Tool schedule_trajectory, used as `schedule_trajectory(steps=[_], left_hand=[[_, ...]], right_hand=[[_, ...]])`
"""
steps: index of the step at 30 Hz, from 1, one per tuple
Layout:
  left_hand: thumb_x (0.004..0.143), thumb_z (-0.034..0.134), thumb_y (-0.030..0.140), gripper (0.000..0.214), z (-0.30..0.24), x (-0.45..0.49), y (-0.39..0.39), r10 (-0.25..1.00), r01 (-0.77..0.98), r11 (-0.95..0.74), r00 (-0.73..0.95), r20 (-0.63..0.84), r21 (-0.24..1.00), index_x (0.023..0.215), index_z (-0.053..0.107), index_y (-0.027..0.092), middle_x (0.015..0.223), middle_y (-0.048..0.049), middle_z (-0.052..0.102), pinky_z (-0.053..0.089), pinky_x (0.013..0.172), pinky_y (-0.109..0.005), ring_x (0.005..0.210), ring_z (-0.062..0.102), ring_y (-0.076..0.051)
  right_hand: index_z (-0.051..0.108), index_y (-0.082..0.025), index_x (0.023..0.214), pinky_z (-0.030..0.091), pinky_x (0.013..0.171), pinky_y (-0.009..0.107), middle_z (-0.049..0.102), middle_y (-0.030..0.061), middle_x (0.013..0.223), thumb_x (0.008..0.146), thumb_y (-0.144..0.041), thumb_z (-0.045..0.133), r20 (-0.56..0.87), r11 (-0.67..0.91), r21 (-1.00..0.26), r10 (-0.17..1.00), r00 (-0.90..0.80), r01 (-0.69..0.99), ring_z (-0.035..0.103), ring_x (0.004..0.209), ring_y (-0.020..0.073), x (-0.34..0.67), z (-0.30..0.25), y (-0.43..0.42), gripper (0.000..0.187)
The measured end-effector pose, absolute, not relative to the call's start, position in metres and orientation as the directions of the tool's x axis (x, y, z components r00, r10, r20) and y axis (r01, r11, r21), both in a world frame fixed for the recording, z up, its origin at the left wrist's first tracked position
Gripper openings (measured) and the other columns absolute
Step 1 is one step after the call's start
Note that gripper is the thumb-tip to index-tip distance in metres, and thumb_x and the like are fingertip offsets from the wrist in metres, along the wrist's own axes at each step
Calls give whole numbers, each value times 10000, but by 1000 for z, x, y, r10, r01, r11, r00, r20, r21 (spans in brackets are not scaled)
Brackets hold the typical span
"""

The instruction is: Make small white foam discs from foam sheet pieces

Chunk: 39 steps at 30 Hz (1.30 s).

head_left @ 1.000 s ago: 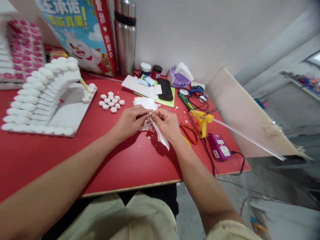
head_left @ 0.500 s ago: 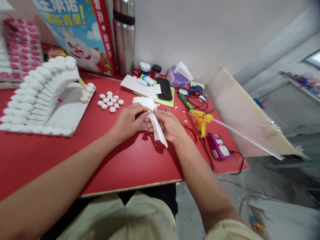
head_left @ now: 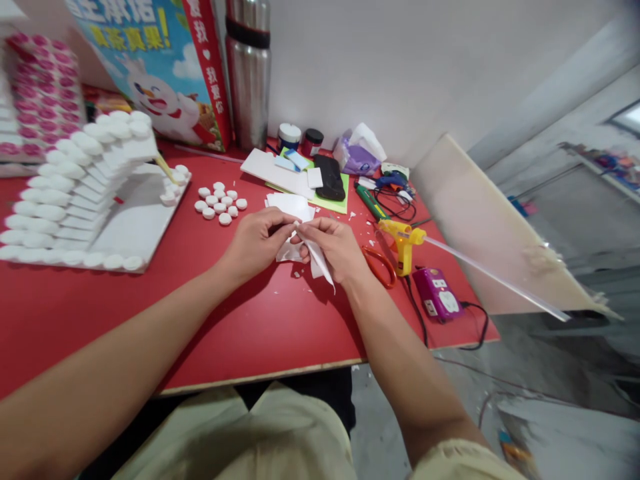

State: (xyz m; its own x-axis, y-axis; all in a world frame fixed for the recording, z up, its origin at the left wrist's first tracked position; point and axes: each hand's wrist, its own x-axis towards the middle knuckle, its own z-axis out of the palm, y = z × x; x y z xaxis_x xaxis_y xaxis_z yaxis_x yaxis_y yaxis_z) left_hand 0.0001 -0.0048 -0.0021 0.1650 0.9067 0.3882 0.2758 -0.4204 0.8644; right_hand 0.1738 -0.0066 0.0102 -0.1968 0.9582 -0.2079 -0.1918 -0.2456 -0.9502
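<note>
My right hand [head_left: 333, 247] is closed on a strip of white tissue paper [head_left: 320, 261], which hangs down below the fingers. My left hand [head_left: 260, 241] meets it, thumb and forefinger pinched at the paper's upper end; whatever small piece sits between the fingertips is mostly hidden. Beneath both hands lie white sheets [head_left: 289, 204] and small paper scraps. To the left is a group of small round white pieces [head_left: 220, 199]. Farther left stands a white stepped model [head_left: 125, 220] edged with similar round pieces.
A yellow glue gun [head_left: 403, 240] with a long clear stick points right, near orange-handled scissors [head_left: 381, 268] and a purple power socket [head_left: 437, 293]. Behind are a tissue pack [head_left: 357, 157], paint jars [head_left: 289, 137], a steel flask [head_left: 249, 80] and a printed box [head_left: 165, 73].
My right fingers have closed over more of the paper's upper part, and the strip looks narrower. The left hand has barely shifted; everything on the table stays put.
</note>
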Motion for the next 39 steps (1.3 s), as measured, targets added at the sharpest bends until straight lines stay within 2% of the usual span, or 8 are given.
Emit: schedule_trajectory(steps=[6,15,19,26,29,33,36,39], left_hand=[[911,652,219,174,2,1,-6,938,267,-346,120,325,899,892,811,151,857,-49,778,509,705,-270,724,654,-149],[942,655,235,169,-5,2,-8,884,389,-465,156,440,796,875,787,153,794,-42,748,464,674,-279,691,626,-150],[1001,582,238,243,-8,1,-6,787,538,-601,272,554,590,842,740,144,790,-70,713,451,692,-305,730,632,-180],[1019,479,209,273,-10,1,-5,699,715,-662,482,527,225,934,719,111,866,-143,685,427,624,-342,701,589,-222],[1024,468,220,297,-10,1,-6,685,662,-689,459,566,297,1048,740,102,925,-153,717,475,662,-342,754,629,-226],[1013,529,231,276,-6,3,-8,746,460,-658,295,597,596,1050,791,153,928,-109,763,534,772,-329,838,692,-206],[951,644,255,195,-2,3,-6,878,254,-476,177,444,842,951,820,172,800,-58,748,538,694,-295,704,671,-165],[879,721,257,151,-1,1,-4,950,113,-289,158,270,951,923,830,163,800,-52,741,529,638,-282,649,644,-147]], right_hand=[[638,-189,825,519,437,210,734,-19,674,750,-480,875,-27,-30,-999,991,-131,-19,617,443,93,168,9,-11,382],[602,-202,720,450,419,205,666,-41,549,792,-315,762,39,41,-997,999,-21,72,556,395,89,165,4,-11,209],[612,-195,692,438,407,198,637,-43,503,787,-278,741,42,41,-987,999,1,155,555,382,92,165,5,-13,180],[662,-187,764,522,404,242,696,1,579,723,-395,855,-100,-105,-993,991,-87,-59,615,421,132,168,4,-12,287],[667,-178,759,546,429,243,718,18,620,703,-404,875,-102,-108,-989,992,-69,-97,631,444,128,167,7,-12,312],[664,-180,790,520,426,230,715,2,621,773,-365,821,-44,-48,-996,998,-48,-77,622,433,118,167,10,-13,243],[664,-186,835,514,441,234,714,-8,638,828,-368,785,25,24,-999,997,-70,-25,634,451,122,168,9,-14,218],[669,-194,866,521,485,240,727,-7,699,876,-391,761,107,114,-992,987,-118,52,647,491,118,170,9,-16,218]])
